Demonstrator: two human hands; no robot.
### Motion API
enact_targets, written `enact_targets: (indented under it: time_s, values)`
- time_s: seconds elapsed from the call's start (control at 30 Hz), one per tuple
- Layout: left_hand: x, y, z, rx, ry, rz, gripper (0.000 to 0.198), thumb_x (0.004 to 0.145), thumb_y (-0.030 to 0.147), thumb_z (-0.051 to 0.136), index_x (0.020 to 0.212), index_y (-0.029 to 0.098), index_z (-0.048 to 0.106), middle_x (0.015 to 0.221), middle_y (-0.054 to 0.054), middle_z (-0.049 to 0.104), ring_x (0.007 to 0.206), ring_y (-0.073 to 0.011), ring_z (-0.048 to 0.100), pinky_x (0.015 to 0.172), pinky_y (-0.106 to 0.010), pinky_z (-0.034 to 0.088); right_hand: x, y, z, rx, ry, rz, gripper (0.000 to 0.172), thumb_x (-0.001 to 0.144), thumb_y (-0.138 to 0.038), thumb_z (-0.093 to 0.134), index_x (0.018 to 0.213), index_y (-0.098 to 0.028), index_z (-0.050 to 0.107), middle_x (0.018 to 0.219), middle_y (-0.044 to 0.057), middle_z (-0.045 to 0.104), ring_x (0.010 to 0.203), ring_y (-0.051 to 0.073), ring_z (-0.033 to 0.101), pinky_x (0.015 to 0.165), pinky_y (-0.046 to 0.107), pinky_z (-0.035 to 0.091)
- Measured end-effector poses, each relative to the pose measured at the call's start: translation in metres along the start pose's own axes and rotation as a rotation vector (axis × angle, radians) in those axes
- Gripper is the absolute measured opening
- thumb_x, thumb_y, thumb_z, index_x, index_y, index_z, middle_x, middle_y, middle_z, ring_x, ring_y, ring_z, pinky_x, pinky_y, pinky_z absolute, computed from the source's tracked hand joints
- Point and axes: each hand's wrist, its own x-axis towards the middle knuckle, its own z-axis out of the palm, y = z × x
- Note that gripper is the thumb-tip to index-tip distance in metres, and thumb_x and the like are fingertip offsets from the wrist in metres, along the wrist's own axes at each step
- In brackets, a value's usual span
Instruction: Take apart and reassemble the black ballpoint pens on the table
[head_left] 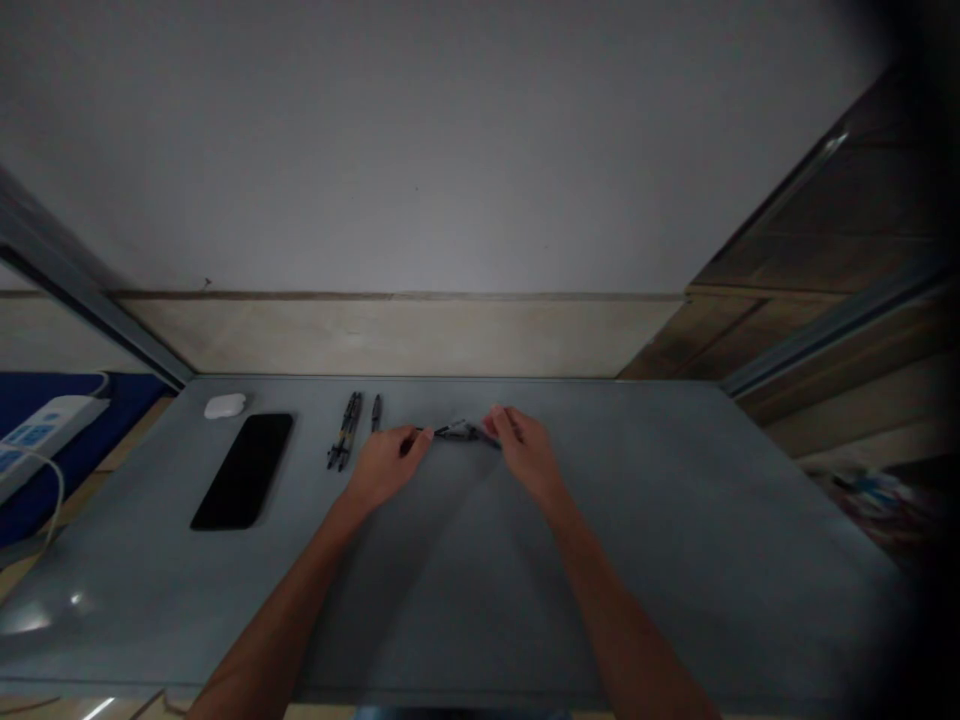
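My left hand (384,462) is closed on a slim black pen (442,432), whose dark tip points right past the thumb. Opposite it, my right hand (526,448) pinches something small and dark that the fingers mostly hide. Between the two hands is a grey, partly clear piece (463,430), too small and dim to name; I cannot tell whether it joins what both hands hold. Just left of my left hand lie a pair of black pens (345,430) side by side. A shorter dark pen or pen part (376,410) lies beyond its knuckles.
A black phone (244,472) lies on the left of the grey table (645,560), with a white earbud case (225,405) behind it. Off the left edge, a white power strip (52,432) with a cable rests on blue cloth. A pale wall (450,150) rises behind.
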Motion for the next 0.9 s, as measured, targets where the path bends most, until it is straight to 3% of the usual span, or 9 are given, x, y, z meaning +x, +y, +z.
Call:
enact_targets:
  time_s: [0.17,0.33,0.53,0.73,0.9]
  values:
    - [-0.003,0.005,0.003,0.026,-0.014,0.014,0.055,0.092,0.059,0.036,0.062,0.017,0.056,0.056,-0.001,0.053,0.053,-0.0122,0.044,0.055,-0.026,0.025,-0.01,-0.014,0.008,0.114,-0.194,-0.038,0.053,0.095,-0.057,0.037,0.067,-0.021,0.063,0.061,0.003,0.061,0.059,0.016,0.058,0.058,0.027,0.044]
    - [-0.005,0.006,0.002,0.047,0.01,0.024,0.054,0.092,0.059,0.039,0.06,0.018,0.056,0.054,0.0,0.052,0.05,-0.0112,0.042,0.054,-0.026,0.024,-0.013,-0.019,0.012,0.082,-0.255,-0.044,0.048,0.092,-0.057,0.044,0.062,-0.021,0.056,0.056,-0.001,0.052,0.05,0.014,0.048,0.05,0.026,0.036]
    - [-0.005,0.006,0.001,0.072,0.014,0.014,0.054,0.089,0.061,0.043,0.058,0.018,0.053,0.053,0.001,0.05,0.051,-0.0113,0.043,0.055,-0.026,0.024,-0.014,-0.02,0.014,0.111,-0.326,-0.021,0.043,0.092,-0.052,0.046,0.065,-0.021,0.057,0.058,-0.001,0.052,0.054,0.014,0.049,0.051,0.025,0.036]
    - [-0.004,0.005,-0.001,0.038,0.027,-0.012,0.056,0.09,0.062,0.038,0.058,0.018,0.049,0.053,0.001,0.046,0.053,-0.0121,0.043,0.056,-0.026,0.024,-0.01,-0.017,0.01,0.18,-0.267,0.004,0.031,0.089,-0.043,0.052,0.069,-0.021,0.059,0.065,0.001,0.059,0.063,0.015,0.057,0.059,0.026,0.043]
    - [0.0,0.001,-0.002,-0.118,0.054,-0.059,0.053,0.091,0.058,0.036,0.056,0.019,0.043,0.052,0.003,0.038,0.052,-0.0114,0.038,0.054,-0.026,0.021,-0.006,-0.015,0.006,0.236,-0.175,0.036,0.028,0.087,-0.043,0.054,0.073,-0.02,0.062,0.067,0.002,0.062,0.064,0.016,0.059,0.062,0.027,0.046]
